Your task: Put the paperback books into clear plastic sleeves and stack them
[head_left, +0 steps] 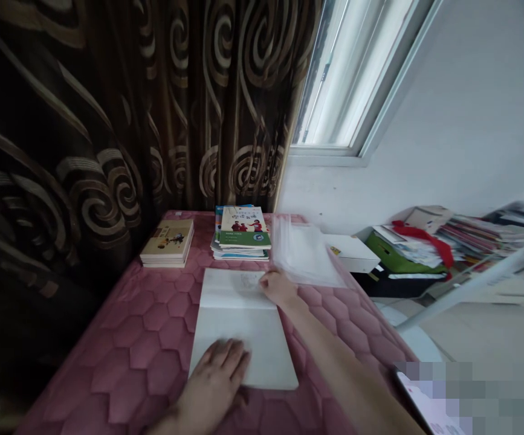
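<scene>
An open book (243, 338) with pale, nearly blank pages lies flat on a pink quilted cover (139, 362). My left hand (219, 374) rests palm down on the lower page, fingers stretched out and slightly blurred. At the upper right edge of the book is my right hand (278, 287), its fingers curled and pinched on the page edge. Faint print or a drawing shows beside those fingertips.
Behind the book stands a stack of books (243, 232), with another tan stack (167, 241) to its left. Clear plastic sheets (304, 251) lie right of it. A white box (352, 252) and a green bag (395, 254) sit beyond the edge. A patterned curtain (189, 109) hangs behind.
</scene>
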`<state>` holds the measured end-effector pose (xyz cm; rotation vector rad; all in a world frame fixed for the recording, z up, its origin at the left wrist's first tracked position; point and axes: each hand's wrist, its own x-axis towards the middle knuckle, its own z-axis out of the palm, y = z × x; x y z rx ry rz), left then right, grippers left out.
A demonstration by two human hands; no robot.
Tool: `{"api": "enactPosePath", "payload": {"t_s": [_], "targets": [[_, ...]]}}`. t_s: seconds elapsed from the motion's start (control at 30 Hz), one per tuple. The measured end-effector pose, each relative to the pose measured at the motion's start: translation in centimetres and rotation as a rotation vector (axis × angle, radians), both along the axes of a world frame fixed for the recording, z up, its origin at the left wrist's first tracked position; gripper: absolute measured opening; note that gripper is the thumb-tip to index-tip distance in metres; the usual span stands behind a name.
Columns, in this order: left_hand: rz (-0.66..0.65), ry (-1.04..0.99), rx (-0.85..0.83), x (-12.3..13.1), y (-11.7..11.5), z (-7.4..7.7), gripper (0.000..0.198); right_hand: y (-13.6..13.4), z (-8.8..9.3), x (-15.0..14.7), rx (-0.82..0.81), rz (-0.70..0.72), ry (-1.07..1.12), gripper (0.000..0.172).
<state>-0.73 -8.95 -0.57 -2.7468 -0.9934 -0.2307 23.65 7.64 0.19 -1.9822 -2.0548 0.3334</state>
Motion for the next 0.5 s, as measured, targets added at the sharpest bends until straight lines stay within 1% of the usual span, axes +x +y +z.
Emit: {"api": "enactPosePath", "payload": {"t_s": [0.07, 0.1, 0.17, 0.2, 0.27, 0.4, 0.47, 0.5], "targets": [[-0.067, 0.053, 0.027, 0.4, 0.6, 0.4, 0.043, 0.9, 1.0, -1.0, -0.024, 0.032, -0.057, 0.019], [-0.091, 0.078, 0.046, 0.7, 0.8, 0.6, 0.039, 1.3, 1.5, -1.5, -0.038, 0.05, -0.078, 0.019], [-0.119, 0.115, 0.098, 1.4, 0.7, 0.5, 0.037, 2.3, 2.2, -2.4, -0.069, 0.083, -0.102, 0.022], [-0.111, 0.125, 0.125, 1.8, 0.6, 0.3, 0.037, 2.7, 2.5, -2.8, -0.083, 0.095, -0.107, 0.023], [-0.069, 0.124, 0.171, 2.7, 0.0, -0.5, 0.036, 3.4, 2.8, -3.4, -0.107, 0.104, -0.107, 0.029], [0.089, 0.04, 0.248, 4.5, -1.3, -2.2, 0.033, 4.7, 3.1, -3.6, -0.181, 0.092, -0.065, 0.039], [0.146, -0.015, 0.288, 5.0, -1.7, -2.6, 0.031, 5.4, 3.2, -3.4, -0.224, 0.097, -0.012, 0.039], [0.155, -0.034, 0.308, 5.1, -1.7, -2.7, 0.03, 5.7, 3.3, -3.2, -0.245, 0.104, 0.024, 0.036]]}}
